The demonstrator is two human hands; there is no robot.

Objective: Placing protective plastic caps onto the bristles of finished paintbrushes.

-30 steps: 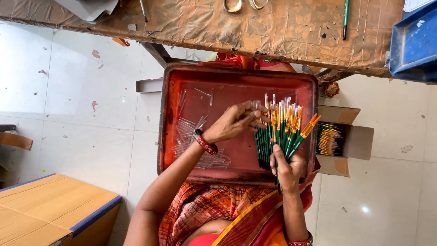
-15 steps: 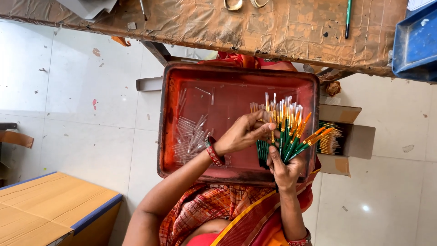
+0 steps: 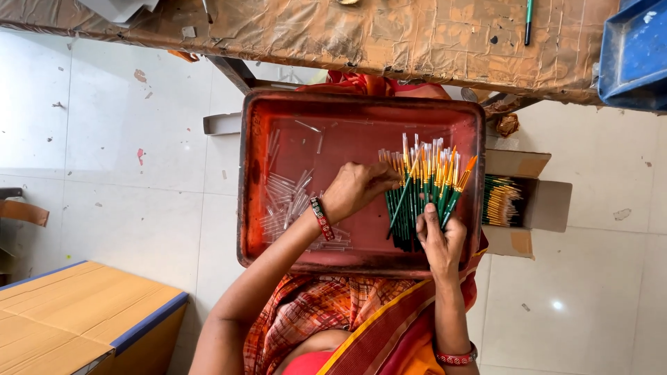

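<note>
Right hand [image 3: 442, 239] grips brush bundle [image 3: 422, 187]; left hand [image 3: 358, 186] pinches one brush; clear caps [image 3: 292, 208] alongside in red tray [image 3: 361, 260].

Left hand [image 3: 358, 189] palm down, fingers curled and pinched toward the right, forearm slanting up from lower left, banded at the wrist. Right hand [image 3: 440, 239] just beside it, lower right, fingers closed in a grip, forearm rising nearly straight.

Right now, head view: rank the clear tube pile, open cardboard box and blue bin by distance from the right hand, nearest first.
1. Open cardboard box, just outside the red tray, beside the right hand.
2. Clear tube pile, across the tray, past the left hand.
3. Blue bin, up on the table corner.
</note>
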